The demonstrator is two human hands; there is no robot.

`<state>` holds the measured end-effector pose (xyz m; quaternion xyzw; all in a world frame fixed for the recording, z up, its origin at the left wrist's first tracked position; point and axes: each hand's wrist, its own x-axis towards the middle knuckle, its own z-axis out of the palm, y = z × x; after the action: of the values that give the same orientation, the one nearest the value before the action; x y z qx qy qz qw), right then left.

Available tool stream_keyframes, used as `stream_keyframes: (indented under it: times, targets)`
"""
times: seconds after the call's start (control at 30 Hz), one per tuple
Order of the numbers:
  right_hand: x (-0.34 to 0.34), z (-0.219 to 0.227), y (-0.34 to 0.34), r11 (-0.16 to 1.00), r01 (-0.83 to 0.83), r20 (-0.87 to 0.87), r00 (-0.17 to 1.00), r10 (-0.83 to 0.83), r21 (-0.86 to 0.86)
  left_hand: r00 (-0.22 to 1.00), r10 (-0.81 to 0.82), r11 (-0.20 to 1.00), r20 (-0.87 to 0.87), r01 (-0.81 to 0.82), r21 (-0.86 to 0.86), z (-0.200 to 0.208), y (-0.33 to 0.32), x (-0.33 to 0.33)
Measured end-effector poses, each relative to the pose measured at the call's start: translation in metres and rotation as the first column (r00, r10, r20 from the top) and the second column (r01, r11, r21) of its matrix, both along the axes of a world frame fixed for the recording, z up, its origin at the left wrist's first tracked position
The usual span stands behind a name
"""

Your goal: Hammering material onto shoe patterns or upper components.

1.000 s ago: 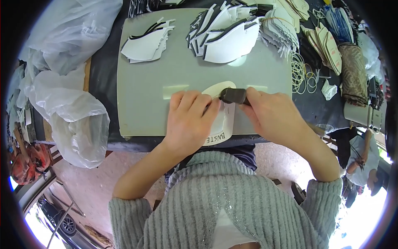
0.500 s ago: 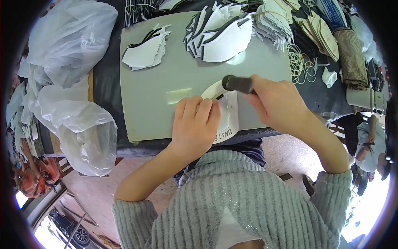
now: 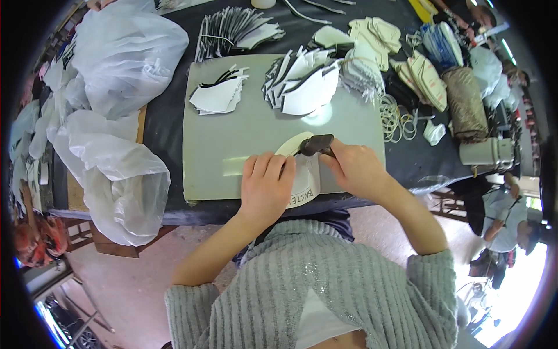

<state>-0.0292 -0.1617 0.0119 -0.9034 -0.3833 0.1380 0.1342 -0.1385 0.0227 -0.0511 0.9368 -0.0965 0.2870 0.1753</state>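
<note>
On the grey-green board (image 3: 343, 122) lies a curved cream pattern piece (image 3: 299, 198) with handwriting on its near end. A paler white piece (image 3: 314, 173) shows along its right side. My left hand (image 3: 266, 187) presses down on the curved piece, fingers bent and close together, covering its left part. A small dark hammer (image 3: 317, 143) is in my right hand (image 3: 360, 170); the fingers wrap its handle close to the head. The head's round face is at the curved piece's upper inner edge; whether it touches cannot be told.
White cut pieces with black edges lie in a small stack (image 3: 216, 96) and a larger stack (image 3: 305, 87) on the board. Beyond it are a tied black bundle (image 3: 224, 36), cream templates (image 3: 375, 38) and looped cord (image 3: 398, 119). Plastic bags (image 3: 125, 151) fill the left side.
The whole view has shifted, showing more of the table's far side. Relative to the pattern piece, the hammer head has turned and come slightly nearer along its inner curve. My left hand stays on the piece.
</note>
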Motion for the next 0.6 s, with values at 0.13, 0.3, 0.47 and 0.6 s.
stream_keyframes:
  times: [0.13,0.3,0.47,0.6]
  targets:
    - [0.000,0.007,-0.002,0.992,0.082,0.013,0.996,-0.084,0.094,1.000,0.003,1.000,0.000,-0.003,0.018,0.001,0.002,0.003]
    - [-0.006,0.023,0.002,0.987,0.133,0.028,0.990,-0.136,0.086,1.000,-0.013,1.000,-0.009,0.013,-0.001,-0.002,-0.001,0.009]
    - [-0.014,0.030,0.010,0.992,0.125,0.045,0.991,-0.126,0.009,0.998,-0.065,0.997,-0.026,0.066,0.035,0.004,-0.002,0.015]
    - [-0.011,0.018,0.016,0.988,0.093,0.070,0.994,-0.085,-0.120,0.993,-0.096,0.995,-0.076,0.099,0.032,0.001,-0.001,0.018]
